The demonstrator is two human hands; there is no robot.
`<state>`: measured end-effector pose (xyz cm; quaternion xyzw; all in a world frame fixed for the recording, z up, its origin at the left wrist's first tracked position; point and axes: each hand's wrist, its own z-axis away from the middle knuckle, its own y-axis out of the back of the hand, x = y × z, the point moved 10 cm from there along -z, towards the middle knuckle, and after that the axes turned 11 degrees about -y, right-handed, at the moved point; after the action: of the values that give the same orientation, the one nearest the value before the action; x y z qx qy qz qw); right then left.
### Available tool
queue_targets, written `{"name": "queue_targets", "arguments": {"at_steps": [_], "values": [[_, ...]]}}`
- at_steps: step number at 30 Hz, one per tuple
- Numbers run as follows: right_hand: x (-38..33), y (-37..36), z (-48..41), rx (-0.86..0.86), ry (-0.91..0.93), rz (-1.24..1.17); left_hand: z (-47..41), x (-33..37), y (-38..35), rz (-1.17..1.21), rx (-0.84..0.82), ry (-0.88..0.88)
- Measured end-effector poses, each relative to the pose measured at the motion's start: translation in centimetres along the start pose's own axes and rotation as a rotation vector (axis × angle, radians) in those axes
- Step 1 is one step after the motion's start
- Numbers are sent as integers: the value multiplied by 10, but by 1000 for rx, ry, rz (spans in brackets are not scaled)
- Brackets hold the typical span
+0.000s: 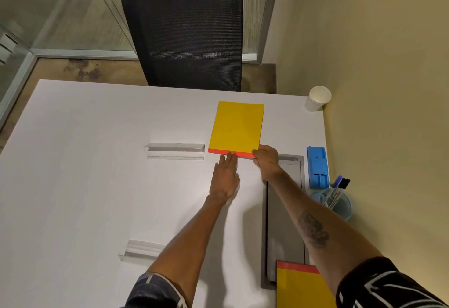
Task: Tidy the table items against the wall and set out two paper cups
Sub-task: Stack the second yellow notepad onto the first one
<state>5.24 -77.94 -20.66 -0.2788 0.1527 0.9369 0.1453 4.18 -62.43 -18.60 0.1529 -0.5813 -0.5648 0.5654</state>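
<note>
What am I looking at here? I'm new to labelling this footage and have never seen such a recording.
There is no machine: a person wears a wide-angle camera on the head, so the single picture looks forward and down at their own two bare arms. They stand at a white table set against a wall on the right. The right hand pinches the near corner of a yellow notepad with a red edge; the left hand lies flat, fingertips at that edge. Along the wall stand a paper cup, a blue eraser and a blue pen holder. Two clear plastic stands lie on the table, a second yellow pad sits at the bottom, and a black chair stands beyond.
</note>
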Motion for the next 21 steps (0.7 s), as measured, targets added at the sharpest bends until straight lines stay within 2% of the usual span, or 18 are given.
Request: {"name": "queue_targets", "arguments": {"at_steps": [3,10,16,21], "values": [[0,0,5,-73,-19,-136,2,4,7,50,49,-31],[-28,15,32,-22,67,-257,8,14,38,293,182,8],[-67,28,73,59,277,-149,13,25,64,505,254,96],[-86,44,110,125,400,-51,23,38,91,489,281,106]]}}
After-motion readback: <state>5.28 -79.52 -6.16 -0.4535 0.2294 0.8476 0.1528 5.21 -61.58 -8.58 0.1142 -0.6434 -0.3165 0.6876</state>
